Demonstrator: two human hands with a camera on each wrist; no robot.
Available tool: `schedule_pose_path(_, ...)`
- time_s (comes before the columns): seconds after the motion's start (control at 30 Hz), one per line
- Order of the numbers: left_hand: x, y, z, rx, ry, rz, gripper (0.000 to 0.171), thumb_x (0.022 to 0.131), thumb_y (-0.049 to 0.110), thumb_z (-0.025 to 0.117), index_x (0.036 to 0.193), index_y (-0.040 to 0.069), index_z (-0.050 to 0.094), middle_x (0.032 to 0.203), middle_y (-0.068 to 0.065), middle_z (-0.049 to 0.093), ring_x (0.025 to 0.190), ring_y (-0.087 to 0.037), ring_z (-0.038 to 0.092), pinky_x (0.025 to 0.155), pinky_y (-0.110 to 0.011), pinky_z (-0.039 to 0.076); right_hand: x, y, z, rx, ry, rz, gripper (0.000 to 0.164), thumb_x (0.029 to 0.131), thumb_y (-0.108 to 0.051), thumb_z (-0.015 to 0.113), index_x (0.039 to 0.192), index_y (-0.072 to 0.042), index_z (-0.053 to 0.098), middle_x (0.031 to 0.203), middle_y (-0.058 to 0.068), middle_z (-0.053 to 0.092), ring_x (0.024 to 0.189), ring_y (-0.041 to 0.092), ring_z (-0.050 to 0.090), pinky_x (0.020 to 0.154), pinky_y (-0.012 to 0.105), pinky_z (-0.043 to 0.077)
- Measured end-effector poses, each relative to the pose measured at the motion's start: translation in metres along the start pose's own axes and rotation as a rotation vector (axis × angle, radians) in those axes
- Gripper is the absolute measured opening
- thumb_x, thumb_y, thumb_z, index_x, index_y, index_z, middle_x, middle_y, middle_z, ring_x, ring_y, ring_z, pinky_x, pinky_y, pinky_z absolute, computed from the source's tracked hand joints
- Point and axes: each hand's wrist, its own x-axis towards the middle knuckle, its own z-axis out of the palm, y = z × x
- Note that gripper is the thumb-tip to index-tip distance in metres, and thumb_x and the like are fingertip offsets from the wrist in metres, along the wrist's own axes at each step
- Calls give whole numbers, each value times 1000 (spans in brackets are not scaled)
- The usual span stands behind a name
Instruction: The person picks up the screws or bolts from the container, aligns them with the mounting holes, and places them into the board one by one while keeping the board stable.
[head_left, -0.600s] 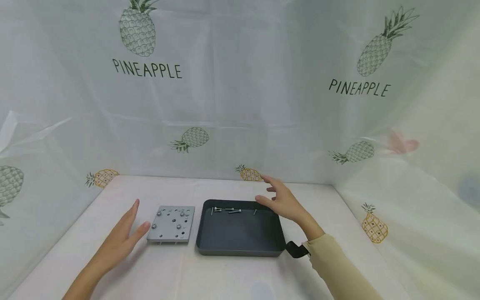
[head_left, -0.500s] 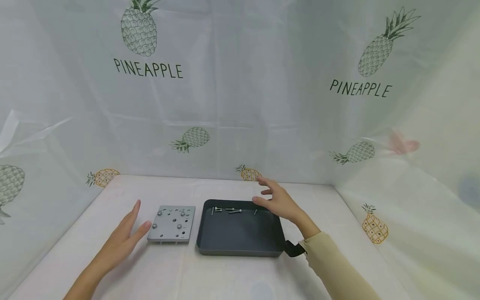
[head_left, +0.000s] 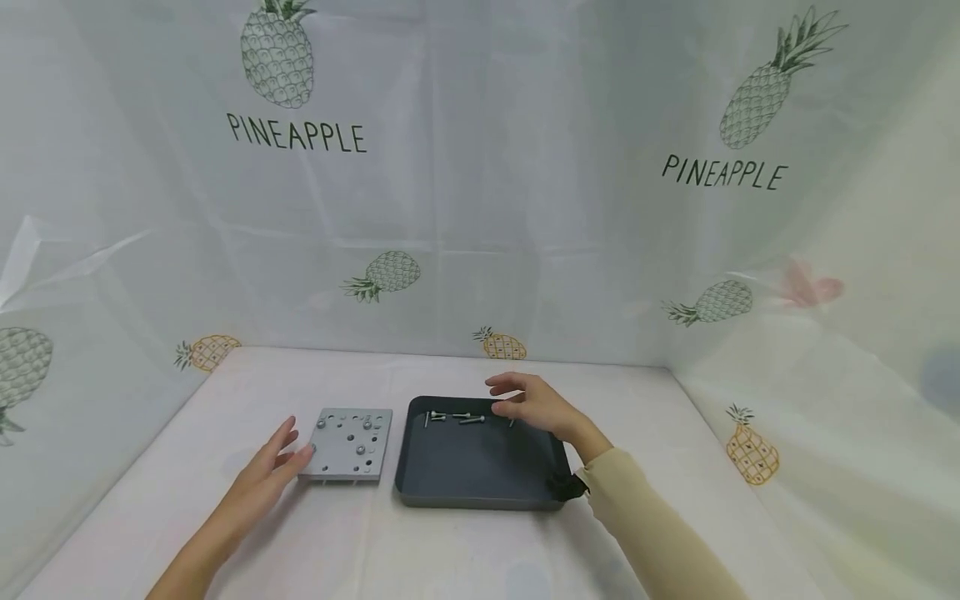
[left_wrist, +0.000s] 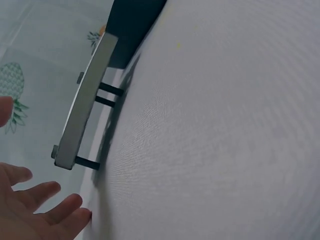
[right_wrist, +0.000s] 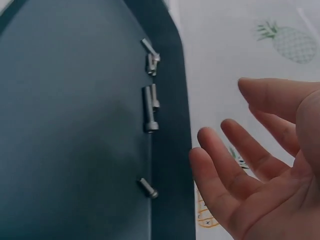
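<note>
A grey metal plate [head_left: 347,458] with drilled holes and several bolts lies raised above the table on the left. In the left wrist view, bolt shanks [left_wrist: 87,163] stick out beneath the plate [left_wrist: 82,107]. Loosely spread, the fingers of my left hand [head_left: 255,487] are right at the plate's left edge, thumb overlapping its corner in the head view. My right hand [head_left: 543,408] hovers over the back right of a dark grey tray [head_left: 480,475], fingers relaxed around nothing. Several socket-head screws [right_wrist: 150,110] lie along the tray's back wall; one lone screw [right_wrist: 148,188] sits nearest that hand.
A white cloth covers the table [head_left: 450,550], and a pale curtain [head_left: 480,183] printed with pineapples rises behind and at the sides. The tray stands just right of the plate, with a narrow gap between. A black wrist strap [head_left: 567,487] overlaps the tray's front right corner.
My left hand has moved right and slightly forward, up to the plate's edge. My right hand has shifted left and lower over the tray's back rim. Plate, tray and screws stay put.
</note>
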Motion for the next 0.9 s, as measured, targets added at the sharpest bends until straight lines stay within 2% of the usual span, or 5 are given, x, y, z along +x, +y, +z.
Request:
schedule_pose_path(0.13,2,-1,1,-1,-11,-45,95,108,60,49,171,15,-5,175,-25,11,157,-51,22,122,-71,24,8,6,5,-14,-43,7,43,101,-12,73,143,-8,65,140,19,65,115,27,70,92,41,59)
schedule_pose_path(0.3,5,0,3,-25,-13,-49,93,109,57,52,172,16,-2,176,-23,14,157,-49,23,122,-68,25,16,14,10,-22,-68,24,42,100,-6,72,141,-2,65,137,20,66,106,21,71,90,36,59)
schedule_pose_path(0.43,7,-1,5,-37,-18,-54,90,110,53,52,172,15,-1,175,-23,17,157,-49,23,123,-67,24,21,20,14,-22,-87,37,43,99,-4,72,141,1,65,134,23,68,102,19,71,87,39,61)
schedule_pose_path(0.57,9,-3,5,-28,-25,-69,89,110,52,52,172,14,2,173,-25,20,156,-51,24,122,-69,23,23,24,17,0,-113,60,43,98,-1,72,140,3,64,131,25,68,104,22,71,85,42,63)
schedule_pose_path(0.9,11,-9,7,-10,-17,-63,84,109,50,55,172,16,11,171,-27,25,154,-51,30,122,-67,26,24,30,18,-40,-99,121,43,98,-2,73,140,2,65,125,19,72,97,20,72,80,40,63)
